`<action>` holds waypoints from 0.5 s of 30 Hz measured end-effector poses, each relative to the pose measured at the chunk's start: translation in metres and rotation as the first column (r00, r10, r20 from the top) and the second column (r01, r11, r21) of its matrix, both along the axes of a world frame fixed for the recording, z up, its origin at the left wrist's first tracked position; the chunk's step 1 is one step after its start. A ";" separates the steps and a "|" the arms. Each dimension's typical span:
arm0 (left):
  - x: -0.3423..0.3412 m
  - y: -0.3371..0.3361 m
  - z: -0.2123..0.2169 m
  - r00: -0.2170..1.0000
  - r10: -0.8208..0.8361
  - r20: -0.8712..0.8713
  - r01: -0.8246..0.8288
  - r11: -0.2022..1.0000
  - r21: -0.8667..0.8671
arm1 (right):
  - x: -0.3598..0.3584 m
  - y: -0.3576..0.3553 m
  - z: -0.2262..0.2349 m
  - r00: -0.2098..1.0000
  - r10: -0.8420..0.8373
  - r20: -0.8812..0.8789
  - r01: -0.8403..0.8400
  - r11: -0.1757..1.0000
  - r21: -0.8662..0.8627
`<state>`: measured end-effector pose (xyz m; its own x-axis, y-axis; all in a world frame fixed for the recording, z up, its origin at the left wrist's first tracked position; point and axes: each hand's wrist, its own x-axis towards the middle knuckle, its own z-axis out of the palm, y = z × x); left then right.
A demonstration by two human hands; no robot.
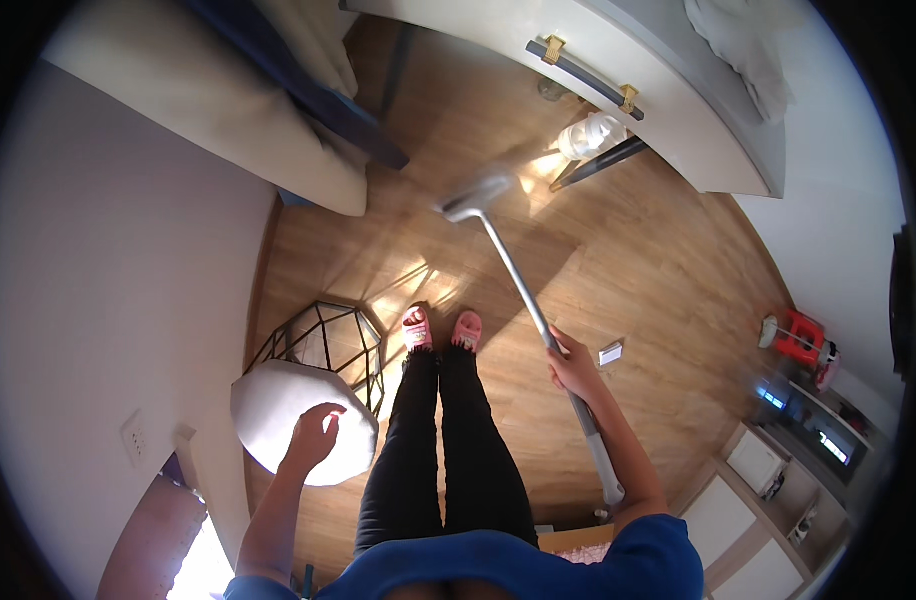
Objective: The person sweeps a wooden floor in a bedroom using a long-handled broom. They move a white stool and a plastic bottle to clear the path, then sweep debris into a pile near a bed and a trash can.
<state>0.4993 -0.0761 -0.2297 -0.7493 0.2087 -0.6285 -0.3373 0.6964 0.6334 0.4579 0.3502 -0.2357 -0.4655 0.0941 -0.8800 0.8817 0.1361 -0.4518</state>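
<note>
My right hand [575, 366] is wrapped around the grey grip of a long-handled floor-cleaning tool [518, 278]. Its silver pole slants forward and left to a wide grey head on the floor, where blur hides whether it is a mop or a broom. The grip's lower end runs back along my right forearm. My left hand [318, 437] hovers over a round white tabletop [278, 410], fingers loosely curved with a gap to the thumb and nothing seen in them. Under the top shows a black wire-frame base [323, 340].
My feet in pink slippers [416, 328] stand on the wood floor. A small white box [610, 353] lies to the right. Ahead are a white drawer front [668, 140], a dark leg and a clear plastic container [590, 136]. Curtains [248, 110] hang front left; shelves [768, 520] stand rear right.
</note>
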 end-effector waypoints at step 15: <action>0.227 -0.124 -0.114 -0.117 0.928 0.353 -0.847 0.092 -0.523 | 0.045 0.004 -0.060 0.996 -0.041 0.077 0.055 0.983 -0.177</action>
<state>0.7259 -0.2000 -0.3442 0.2367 -0.4499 -0.8611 -0.8785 -0.4776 0.0081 0.5026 0.3540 -0.2954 -0.3984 -0.0473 -0.9160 0.9166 0.0156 -0.3995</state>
